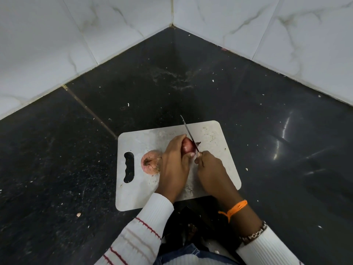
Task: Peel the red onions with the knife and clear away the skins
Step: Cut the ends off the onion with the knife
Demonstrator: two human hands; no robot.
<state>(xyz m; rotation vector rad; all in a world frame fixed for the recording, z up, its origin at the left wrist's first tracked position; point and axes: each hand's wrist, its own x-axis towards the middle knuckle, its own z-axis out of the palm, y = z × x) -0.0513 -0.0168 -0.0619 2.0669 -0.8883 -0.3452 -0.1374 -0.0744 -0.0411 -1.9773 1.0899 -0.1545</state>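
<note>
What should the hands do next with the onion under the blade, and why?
Probably press the steel knife down through the end of the red onion. The left hand grips that onion on the white plastic cutting board, the right hand holds the knife, and its blade already sits across the onion's end.

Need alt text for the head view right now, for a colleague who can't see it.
A left hand holds a red onion on a white cutting board while the right hand grips a knife against it. A second onion sits beside them, on black stone.
</note>
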